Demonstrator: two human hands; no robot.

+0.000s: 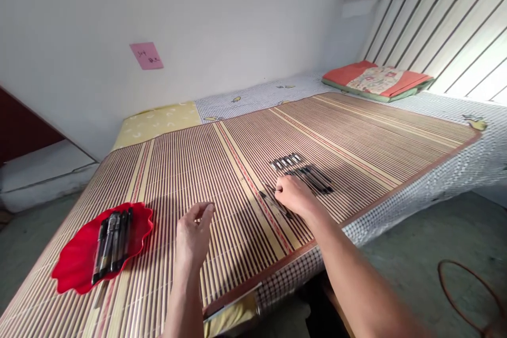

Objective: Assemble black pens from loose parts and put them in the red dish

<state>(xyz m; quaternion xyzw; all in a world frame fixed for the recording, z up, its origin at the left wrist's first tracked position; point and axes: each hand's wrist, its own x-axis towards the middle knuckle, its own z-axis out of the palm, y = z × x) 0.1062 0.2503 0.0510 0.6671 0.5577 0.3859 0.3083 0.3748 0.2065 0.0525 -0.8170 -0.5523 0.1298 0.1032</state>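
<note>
My right hand (pixel 295 196) reaches down to the mat with its fingers pinched; what lies between the fingertips is hidden. Just left of those fingers are a few thin dark pen parts (pixel 273 205). Beyond the hand, several black pen barrels (pixel 317 178) lie side by side, and a row of short pen caps with silvery clips (pixel 285 161) sits behind them. My left hand (pixel 194 232) hovers over the mat, thumb and forefinger together; anything in them is too small to make out. To its left, a red scalloped plate (pixel 73 259) bears several black pens (pixel 113 243).
The striped bamboo mat (pixel 190 169) covers a bed with a checked sheet (pixel 428 179). A folded orange and green cloth (pixel 376 80) lies at the far right. White wall behind carries a pink note (pixel 146 56). A brown cable loop (pixel 467 290) rests on the floor.
</note>
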